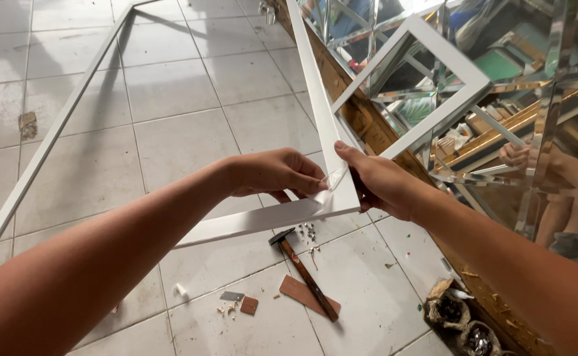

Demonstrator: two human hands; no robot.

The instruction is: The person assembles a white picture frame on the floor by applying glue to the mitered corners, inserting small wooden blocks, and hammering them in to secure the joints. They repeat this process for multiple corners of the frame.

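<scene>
A large white rectangular frame [249, 221] is lifted at its near corner over the tiled floor. My left hand [279, 173] pinches a bit of clear film at that corner. My right hand [378, 181] grips the corner from the right side, thumb on top of the white bar. The frame's long bars run away to the far left [51, 135] and up the middle [312, 79]. Both hands meet at the mitred joint.
A hammer [305, 273] lies on the tiles below the corner, with small nails, wood scraps [249, 304] and a brown piece beside it. A bevelled mirror panel [500, 92] leans along the right. Two small bags [464, 326] sit at the bottom right.
</scene>
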